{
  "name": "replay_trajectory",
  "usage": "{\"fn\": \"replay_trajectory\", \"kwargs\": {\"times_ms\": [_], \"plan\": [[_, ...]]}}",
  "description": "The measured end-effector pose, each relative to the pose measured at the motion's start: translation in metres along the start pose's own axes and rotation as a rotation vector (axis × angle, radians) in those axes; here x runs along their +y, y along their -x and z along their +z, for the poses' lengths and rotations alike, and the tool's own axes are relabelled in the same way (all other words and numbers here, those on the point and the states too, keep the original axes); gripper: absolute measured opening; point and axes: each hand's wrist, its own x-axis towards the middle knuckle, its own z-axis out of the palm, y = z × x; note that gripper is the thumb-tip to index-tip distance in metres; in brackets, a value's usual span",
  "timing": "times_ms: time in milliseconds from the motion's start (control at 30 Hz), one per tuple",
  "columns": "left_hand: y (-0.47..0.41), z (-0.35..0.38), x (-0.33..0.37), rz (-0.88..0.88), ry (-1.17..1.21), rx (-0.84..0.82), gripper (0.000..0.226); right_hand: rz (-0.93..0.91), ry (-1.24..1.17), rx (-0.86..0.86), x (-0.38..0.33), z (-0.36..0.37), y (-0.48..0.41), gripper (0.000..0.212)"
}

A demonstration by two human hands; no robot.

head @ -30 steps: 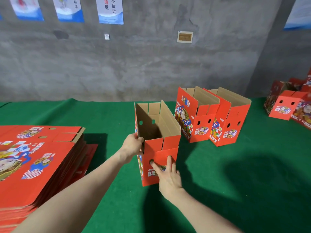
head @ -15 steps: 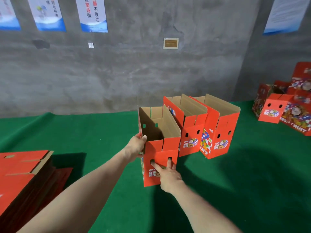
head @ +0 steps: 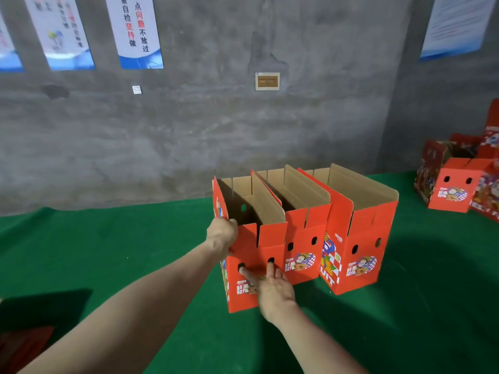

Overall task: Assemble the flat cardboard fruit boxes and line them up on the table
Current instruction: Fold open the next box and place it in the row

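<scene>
- the nearest box (head: 266, 245), red and open-topped, stands upright on the green worktop (head: 108, 252), leftmost in a row of three.
- the left hand (head: 222, 234) grips its upper left corner, fingers curled over the rim.
- the right hand (head: 272, 288) lies flat on its front face, fingers straight, one fingertip at the left hole.
- the middle box (head: 305, 238) stands close against its right side; whether they touch, i cannot tell.
- the third box (head: 364, 230) stands just beside the middle one, set a little nearer the camera.
- more red boxes (head: 453, 190) sit well apart at the far right.
- a dark red stack (head: 21, 346) shows at the lower left corner.
- posters (head: 135, 31) and a small plaque (head: 267, 81) hang on the concrete wall behind.
</scene>
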Motion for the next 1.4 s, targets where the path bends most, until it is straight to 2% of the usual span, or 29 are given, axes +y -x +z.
{"fn": "replay_trajectory", "kwargs": {"times_ms": [100, 233, 433, 533, 600, 667, 767, 833, 933, 1133, 1200, 1233, 1267, 1300, 1333, 1400], "plan": [[-0.018, 0.016, -0.003, 0.044, 0.028, 0.013, 0.029, 0.027, -0.004, 0.031, 0.018, 0.0, -0.014, 0.091], [-0.032, 0.03, 0.002, 0.107, 0.037, -0.077, 0.028, 0.007, -0.209, 0.081, 0.055, 0.011, -0.013, 0.084], [-0.047, 0.046, 0.005, 0.111, 0.07, -0.101, 0.025, -0.042, -0.407, 0.273, 0.109, 0.028, 0.004, 0.07], [-0.047, 0.052, 0.003, 0.092, 0.143, -0.075, 0.028, 0.13, -0.513, 0.48, 0.121, 0.024, 0.007, 0.06], [-0.045, 0.057, 0.003, 0.078, 0.178, -0.014, 0.031, 0.343, -0.641, 0.681, 0.132, 0.016, 0.006, 0.056], [-0.045, 0.059, 0.004, 0.061, 0.209, 0.058, 0.032, 0.545, -0.86, 0.796, 0.148, 0.007, 0.005, 0.059], [-0.053, 0.057, 0.004, 0.046, 0.24, 0.097, 0.035, 0.748, -1.101, 0.721, 0.174, 0.001, -0.002, 0.07], [-0.058, 0.058, 0.005, 0.046, 0.252, 0.093, 0.036, 0.785, -1.18, 0.618, 0.188, 0.001, -0.009, 0.078], [-0.063, 0.065, 0.011, 0.03, 0.261, 0.103, 0.032, 0.728, -1.261, 0.459, 0.208, 0.007, -0.019, 0.086], [-0.079, 0.08, 0.018, 0.078, 0.279, 0.04, 0.031, 0.5, -1.349, 0.378, 0.243, 0.002, -0.038, 0.093], [-0.084, 0.089, 0.021, 0.09, 0.315, 0.015, 0.03, 0.597, -1.223, 0.506, 0.237, 0.002, -0.047, 0.086], [-0.087, 0.094, 0.023, 0.106, 0.315, 0.003, 0.027, 0.644, -1.129, 0.664, 0.228, 0.004, -0.05, 0.076], [-0.089, 0.1, 0.024, 0.114, 0.321, -0.003, 0.024, 0.631, -1.031, 0.807, 0.215, 0.012, -0.054, 0.064], [-0.091, 0.106, 0.025, 0.112, 0.334, -0.007, 0.022, 0.549, -0.949, 0.861, 0.197, 0.019, -0.055, 0.055], [-0.092, 0.11, 0.027, 0.112, 0.343, -0.016, 0.023, 0.434, -0.881, 0.838, 0.186, 0.032, -0.062, 0.054], [-0.094, 0.115, 0.029, 0.122, 0.346, -0.056, 0.032, 0.239, -0.866, 0.583, 0.17, 0.035, -0.074, 0.068]]}}
